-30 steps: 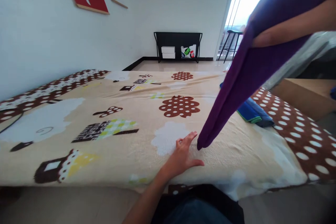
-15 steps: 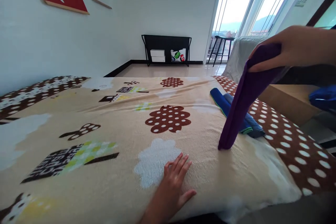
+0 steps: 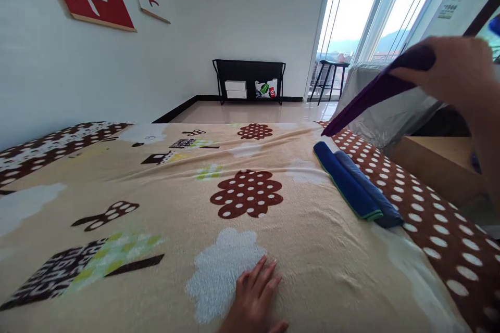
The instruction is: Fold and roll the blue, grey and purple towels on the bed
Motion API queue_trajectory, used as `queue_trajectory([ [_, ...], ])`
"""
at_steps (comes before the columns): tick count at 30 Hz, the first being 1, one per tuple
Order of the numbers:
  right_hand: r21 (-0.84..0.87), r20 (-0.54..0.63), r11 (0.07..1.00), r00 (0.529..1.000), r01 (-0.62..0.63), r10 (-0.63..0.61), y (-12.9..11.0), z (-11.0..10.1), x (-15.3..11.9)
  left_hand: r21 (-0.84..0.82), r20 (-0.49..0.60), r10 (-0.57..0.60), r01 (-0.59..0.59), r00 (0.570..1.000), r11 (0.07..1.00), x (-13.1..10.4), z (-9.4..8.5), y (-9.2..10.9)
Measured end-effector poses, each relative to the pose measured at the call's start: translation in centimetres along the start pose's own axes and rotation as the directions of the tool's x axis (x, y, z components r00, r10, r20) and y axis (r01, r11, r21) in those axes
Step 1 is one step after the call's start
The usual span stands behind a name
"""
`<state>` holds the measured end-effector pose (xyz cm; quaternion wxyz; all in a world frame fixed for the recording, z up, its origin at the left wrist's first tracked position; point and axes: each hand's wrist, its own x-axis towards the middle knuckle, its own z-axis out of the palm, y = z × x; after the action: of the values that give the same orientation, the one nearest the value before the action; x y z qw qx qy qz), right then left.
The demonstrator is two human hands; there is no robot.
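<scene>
My right hand [image 3: 455,70] grips a folded purple cloth [image 3: 375,92] by one end, in the air at the right. Its far end slants down to the left, just above two folded cloths lying side by side. One of these is a blue cloth [image 3: 344,182] with a green edge; beside it lies a grey-blue cloth [image 3: 369,187]. Both rest near the right side of a cream patterned blanket [image 3: 297,250]. My left hand [image 3: 255,291] lies flat on the blanket, fingers spread, beside a white cloud print.
A brown, white-dotted border [image 3: 441,229] runs down the blanket's right side. Beyond it stand a cardboard-coloured box [image 3: 433,166] and something under clear plastic sheeting [image 3: 363,83]. A black rack [image 3: 250,75] stands at the far wall, with a stool [image 3: 330,78] by the window.
My right hand has lifted the purple cloth off the blanket and swung its lower end up and away, uncovering the two folded cloths. My left hand stays on the blanket, lower in view.
</scene>
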<state>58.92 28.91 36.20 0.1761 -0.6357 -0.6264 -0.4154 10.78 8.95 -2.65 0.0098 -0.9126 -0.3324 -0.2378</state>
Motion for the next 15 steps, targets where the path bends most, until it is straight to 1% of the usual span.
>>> queue_trajectory([
  [1, 0.010, -0.020, 1.000, 1.000, -0.020, 0.021, -0.4, 1.4, -2.6, 0.013, -0.014, 0.014, -0.014, 1.000, 1.000, 0.0, 0.1, -0.2],
  [2, 0.029, -0.059, 0.999, 0.998, -0.019, 0.021, -0.9, 3.1, -5.7, 0.025, -0.019, 0.026, -0.026, 0.999, 0.999, 0.0, 0.2, -0.3],
  [3, 0.040, -0.068, 0.999, 0.998, -0.014, 0.017, -1.6, 5.1, -9.1, 0.036, -0.017, 0.029, -0.029, 0.999, 0.999, -0.1, 0.2, -0.4],
  [5, 0.049, 0.014, 0.998, 0.999, 0.044, -0.045, -3.1, 9.0, -16.7, 0.045, 0.008, 0.026, -0.026, 1.000, 0.999, 0.0, 0.2, -0.6],
  [6, 0.057, 0.075, 0.997, 0.995, 0.056, -0.060, -3.8, 10.8, -20.5, 0.043, 0.012, 0.034, -0.034, 0.999, 0.998, -0.1, 0.2, -0.5],
  [8, 0.112, 0.172, 0.987, 0.977, 0.111, -0.130, -4.9, 13.4, -27.3, 0.045, 0.009, 0.029, -0.029, 1.000, 0.999, -0.1, 0.3, -0.3],
  [9, 0.125, 0.176, 0.986, 0.976, 0.110, -0.131, -5.2, 14.3, -30.0, 0.051, 0.004, 0.010, -0.011, 1.000, 0.999, -0.1, 0.4, -0.1],
  [10, 0.122, 0.150, 0.988, 0.983, 0.092, -0.110, -5.4, 14.9, -32.3, 0.056, 0.001, -0.018, 0.018, 1.000, 0.998, -0.1, 0.5, 0.1],
  [12, 0.119, 0.093, 0.991, 0.994, 0.053, -0.065, -5.4, 15.3, -35.2, 0.064, 0.002, -0.089, 0.089, 0.996, 0.994, -0.2, 0.7, 0.6],
  [15, 0.124, 0.060, 0.992, 0.998, 0.008, -0.016, -5.1, 15.1, -37.0, 0.067, 0.017, -0.140, 0.139, 0.990, 0.988, -0.2, 0.9, 1.1],
])
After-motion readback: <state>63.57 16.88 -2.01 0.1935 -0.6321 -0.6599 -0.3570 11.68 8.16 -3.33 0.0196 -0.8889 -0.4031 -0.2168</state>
